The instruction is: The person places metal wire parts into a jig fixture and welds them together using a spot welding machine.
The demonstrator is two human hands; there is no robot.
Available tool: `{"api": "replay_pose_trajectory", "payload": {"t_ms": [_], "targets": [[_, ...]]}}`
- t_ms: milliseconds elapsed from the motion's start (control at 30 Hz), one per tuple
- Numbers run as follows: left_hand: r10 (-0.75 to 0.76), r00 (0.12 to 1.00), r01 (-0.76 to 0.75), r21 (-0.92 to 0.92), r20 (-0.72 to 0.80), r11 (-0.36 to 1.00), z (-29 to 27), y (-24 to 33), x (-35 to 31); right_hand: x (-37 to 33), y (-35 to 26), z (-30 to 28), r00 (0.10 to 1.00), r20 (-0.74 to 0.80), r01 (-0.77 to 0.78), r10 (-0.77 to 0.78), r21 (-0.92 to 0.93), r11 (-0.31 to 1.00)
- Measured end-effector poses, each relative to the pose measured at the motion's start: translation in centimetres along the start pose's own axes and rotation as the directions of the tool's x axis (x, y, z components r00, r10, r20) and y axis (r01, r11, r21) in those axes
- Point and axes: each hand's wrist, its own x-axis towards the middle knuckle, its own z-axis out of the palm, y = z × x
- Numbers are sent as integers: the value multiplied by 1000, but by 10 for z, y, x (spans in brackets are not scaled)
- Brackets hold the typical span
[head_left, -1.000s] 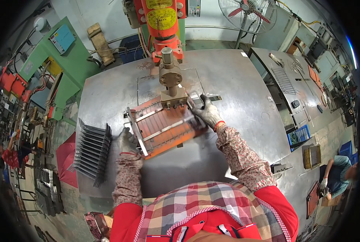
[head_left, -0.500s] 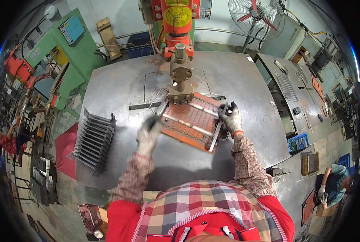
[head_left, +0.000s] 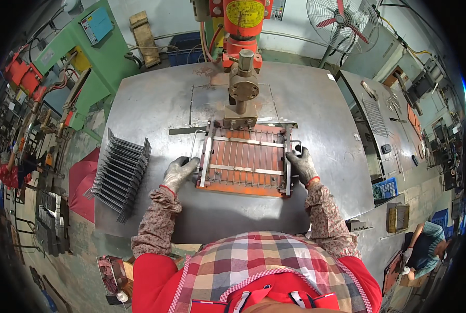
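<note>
I've got the flat orange metal jig plate w/ its grey wire grid squared on the steel table, its far edge under the orange spot-welder head. Left gloved hand is curled on the jig's left side, right gloved hand gripping its right side, jig btwn them. Looks like the positioning step; next move, I'd say, needs a small even two-hand slide to line up a wire crossing under the electrode.

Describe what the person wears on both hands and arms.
Both the left hand and the right hand are in grey work gloves with red-edged cuffs; the right glove looks darker. Each forearm is in a loose sleeve with a small brownish floral print, running up to red upper sleeves at the shoulders.
</note>
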Motion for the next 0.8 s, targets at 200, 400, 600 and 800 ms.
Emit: {"api": "replay_pose_trajectory", "payload": {"t_ms": [200, 400, 600, 800], "targets": [[6, 973, 101, 452, -229, 886, 27, 50, -11, 50, -28, 15, 994, 105, 37, -23, -134, 990], [-26, 977, 97, 326, -214, 940, 30, 34, 8, 62, -22, 11, 991, 128, 60, -29, -246, 968], [-15, 981, 77, 319, -191, 945, 64, 41, 10, 58, -34, -25, 991, 108, -44, 73, -250, 967], [-49, 988, 79, 209, -143, 975, 66, 54, -1, 61, -22, -29, 991, 111, -45, 72, -231, 972]]}}
